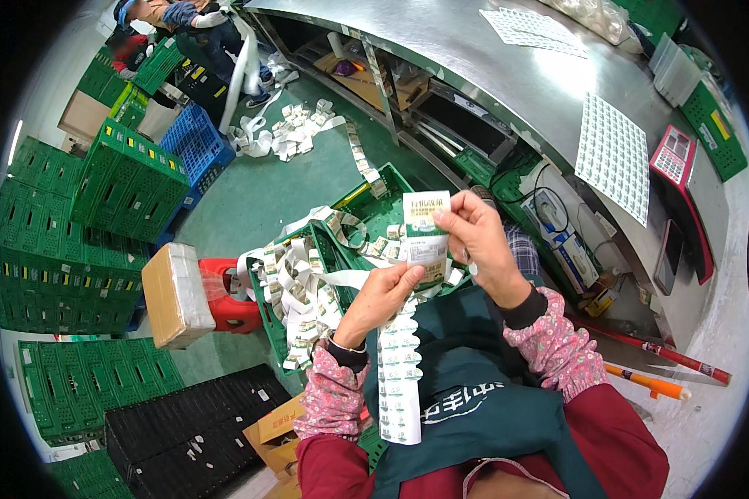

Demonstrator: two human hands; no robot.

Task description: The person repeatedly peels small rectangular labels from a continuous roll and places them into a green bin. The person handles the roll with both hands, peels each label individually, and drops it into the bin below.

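Observation:
My left hand [377, 302] pinches the lower part of a printed green-and-white label strip [425, 240] in front of my apron. My right hand [484, 243] has its thumb and fingers on the strip's upper right edge. Something small and white shows at the lower fingers of that hand; I cannot tell what it is. A narrow sheet of small round stickers [399, 380] hangs below my left hand, over the apron [474, 362]. Beyond my hands, a green plastic crate [268, 330] holds a tangled heap of label strips [299, 287]. Another green crate [390, 178] adjoins it, with more strips inside.
A steel worktable [437, 37] on the right bears sticker sheets [613, 156], a red-edged scale [671, 153] and a phone [667, 257]. A carton [178, 296] rests on a red stool [231, 296]. Stacked crates [50, 249] line the left. Label strips [296, 131] litter the floor near two people.

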